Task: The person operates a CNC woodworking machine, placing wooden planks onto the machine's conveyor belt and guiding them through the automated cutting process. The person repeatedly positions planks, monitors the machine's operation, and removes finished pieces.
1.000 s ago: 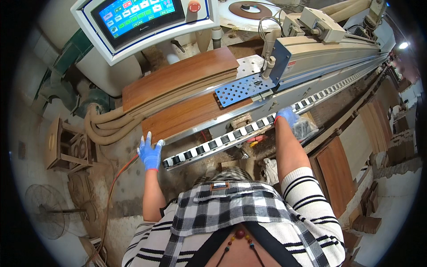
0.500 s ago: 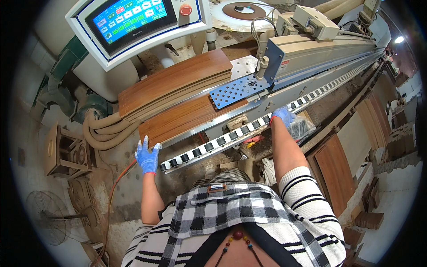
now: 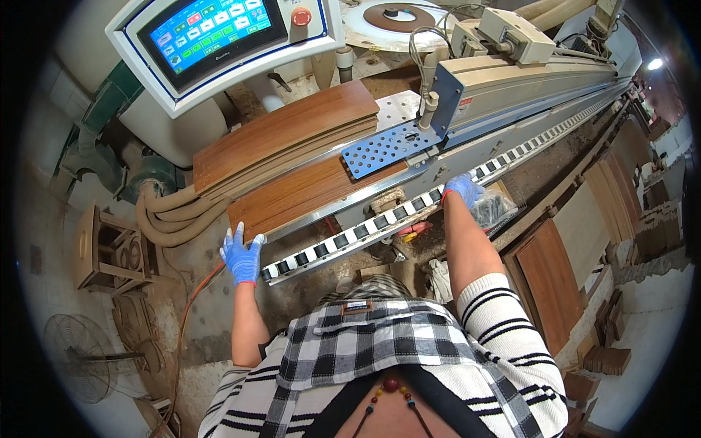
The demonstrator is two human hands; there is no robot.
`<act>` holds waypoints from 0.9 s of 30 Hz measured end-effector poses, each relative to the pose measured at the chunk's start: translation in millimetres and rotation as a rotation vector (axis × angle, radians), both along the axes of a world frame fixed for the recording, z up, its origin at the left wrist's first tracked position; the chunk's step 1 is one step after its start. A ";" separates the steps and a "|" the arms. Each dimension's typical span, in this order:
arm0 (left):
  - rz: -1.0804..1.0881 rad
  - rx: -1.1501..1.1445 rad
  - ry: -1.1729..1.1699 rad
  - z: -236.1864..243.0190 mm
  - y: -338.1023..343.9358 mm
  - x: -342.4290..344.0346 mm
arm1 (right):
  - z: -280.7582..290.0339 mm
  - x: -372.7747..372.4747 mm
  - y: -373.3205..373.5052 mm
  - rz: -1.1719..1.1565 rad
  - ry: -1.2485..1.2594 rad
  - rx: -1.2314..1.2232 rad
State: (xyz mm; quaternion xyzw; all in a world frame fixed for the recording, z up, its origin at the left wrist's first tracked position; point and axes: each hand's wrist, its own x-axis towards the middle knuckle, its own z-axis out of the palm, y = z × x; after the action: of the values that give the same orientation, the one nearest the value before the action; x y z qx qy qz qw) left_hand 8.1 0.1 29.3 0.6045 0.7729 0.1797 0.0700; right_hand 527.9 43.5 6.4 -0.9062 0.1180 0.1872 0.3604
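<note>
Left hand [image 3: 242,259]: fingers spread wide, touching left end of brown board [image 3: 292,197]. Board lies flat, right end under blue plate [image 3: 398,149]. Right hand [image 3: 464,190] on roller rail [image 3: 354,238]; from here, can't tell if fingers grip.

The screen [image 3: 209,38] bears lettering too small to read

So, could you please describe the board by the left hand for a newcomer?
On the long machine, find the holed blue plate. The brown board runs beneath it, its left end at the left hand. Unlike the stack behind, it lies singly.
</note>
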 end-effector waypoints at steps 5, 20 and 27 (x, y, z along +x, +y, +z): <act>-0.014 0.019 0.005 -2.7 1.1 1.9 | -3.8 1.6 0.2 0.009 -0.007 -0.015; -0.043 -0.034 0.055 1.3 9.0 49.7 | 0.5 -2.0 0.3 0.008 -0.018 -0.022; -0.091 0.021 0.087 0.5 13.5 92.5 | -2.4 -0.6 1.0 0.002 -0.022 -0.030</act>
State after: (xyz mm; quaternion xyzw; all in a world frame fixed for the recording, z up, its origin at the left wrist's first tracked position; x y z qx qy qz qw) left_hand 100.6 13.6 29.8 0.6469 0.7450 0.1581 0.0380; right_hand 527.2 44.5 4.1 -0.9136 0.1159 0.1760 0.3478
